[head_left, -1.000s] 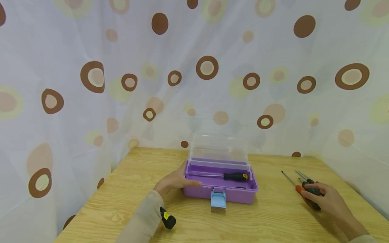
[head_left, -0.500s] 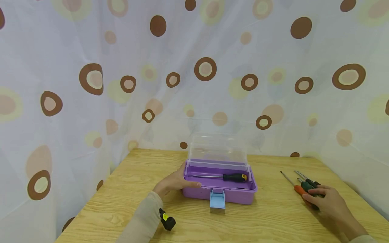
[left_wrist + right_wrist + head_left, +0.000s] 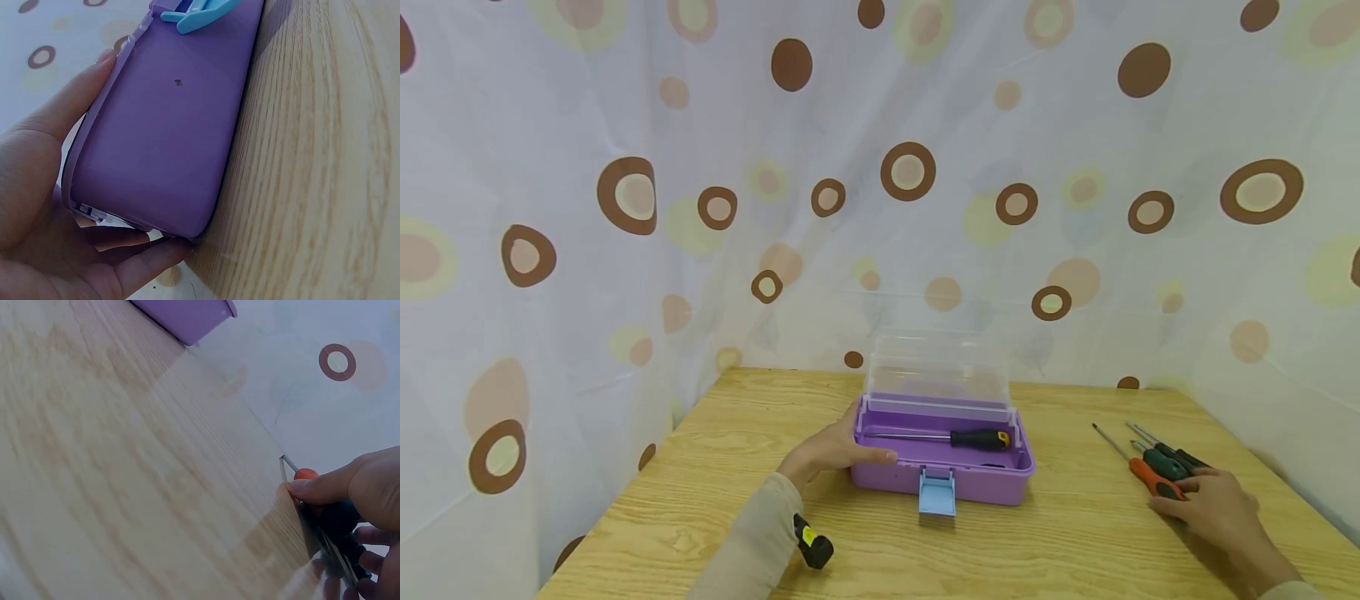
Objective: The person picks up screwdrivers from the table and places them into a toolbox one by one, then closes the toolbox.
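Observation:
A purple toolbox stands on the table with its clear lid raised and its light-blue latch hanging down. A black-handled screwdriver lies inside. My left hand grips the box's left end, thumb on the front rim; the left wrist view shows the fingers round the corner of the box wall. At the right, my right hand holds the handle of an orange screwdriver between thumb and fingers. A green-handled screwdriver and black-handled ones lie right beside it.
A black object with a yellow label shows beside my left sleeve. The wooden table extends between the box and the screwdrivers. A dotted curtain hangs behind the table and along both sides.
My right hand has shifted slightly over the screwdrivers, its thumb and fingers closing at the orange handle, which has turned a little. My left hand and the toolbox hold still.

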`<state>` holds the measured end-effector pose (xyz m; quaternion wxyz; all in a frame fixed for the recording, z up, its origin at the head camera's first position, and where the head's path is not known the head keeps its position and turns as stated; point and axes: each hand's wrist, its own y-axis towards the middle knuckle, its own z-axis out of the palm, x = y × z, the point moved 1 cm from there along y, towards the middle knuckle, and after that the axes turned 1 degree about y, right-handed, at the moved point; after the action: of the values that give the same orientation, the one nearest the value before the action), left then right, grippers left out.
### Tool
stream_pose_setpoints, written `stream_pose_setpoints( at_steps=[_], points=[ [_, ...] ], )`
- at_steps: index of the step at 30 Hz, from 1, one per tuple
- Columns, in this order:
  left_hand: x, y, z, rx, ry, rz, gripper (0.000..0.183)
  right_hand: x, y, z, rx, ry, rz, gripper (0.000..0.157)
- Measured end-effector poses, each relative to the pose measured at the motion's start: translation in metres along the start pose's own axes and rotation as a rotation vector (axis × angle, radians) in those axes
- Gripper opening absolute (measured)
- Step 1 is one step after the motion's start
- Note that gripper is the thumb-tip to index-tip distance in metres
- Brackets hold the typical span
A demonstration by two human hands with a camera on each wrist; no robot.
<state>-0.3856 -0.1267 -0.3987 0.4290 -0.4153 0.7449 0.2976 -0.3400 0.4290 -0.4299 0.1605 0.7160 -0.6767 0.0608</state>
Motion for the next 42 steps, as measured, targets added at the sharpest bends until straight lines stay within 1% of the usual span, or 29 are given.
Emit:
stream_pose_setpoints(
  at_steps=[9,18,21,26,31,38,41,42],
  points=[
    [-0.002,-0.001,0.0,-0.002,0.012,-0.006,0.122,0.001,-0.003,0.001,-0.003,0.006,0.001,0.07],
    [-0.002,-0.001,0.0,-0.001,0.018,-0.007,0.121,0.006,-0.007,0.0,-0.005,0.008,0.018,0.073],
    [-0.001,-0.001,0.0,-0.002,0.023,-0.008,0.121,0.006,-0.006,-0.001,-0.001,0.024,0.033,0.077],
    [-0.001,-0.001,0.0,0.0,0.01,0.001,0.122,0.005,-0.005,-0.001,-0.017,0.083,0.072,0.076],
    [-0.001,-0.001,0.0,0.001,0.006,0.002,0.121,0.006,-0.006,-0.002,-0.049,0.144,0.093,0.072],
    [-0.002,-0.002,0.0,0.001,0.013,-0.003,0.122,0.009,-0.01,-0.005,-0.12,0.21,0.08,0.068],
    [-0.002,-0.002,0.0,0.0,0.015,-0.004,0.122,0.009,-0.011,-0.007,-0.124,0.256,0.08,0.066],
    [-0.002,-0.002,0.0,0.0,0.016,-0.003,0.122,0.009,-0.011,-0.007,-0.11,0.288,0.089,0.066]
  ],
)
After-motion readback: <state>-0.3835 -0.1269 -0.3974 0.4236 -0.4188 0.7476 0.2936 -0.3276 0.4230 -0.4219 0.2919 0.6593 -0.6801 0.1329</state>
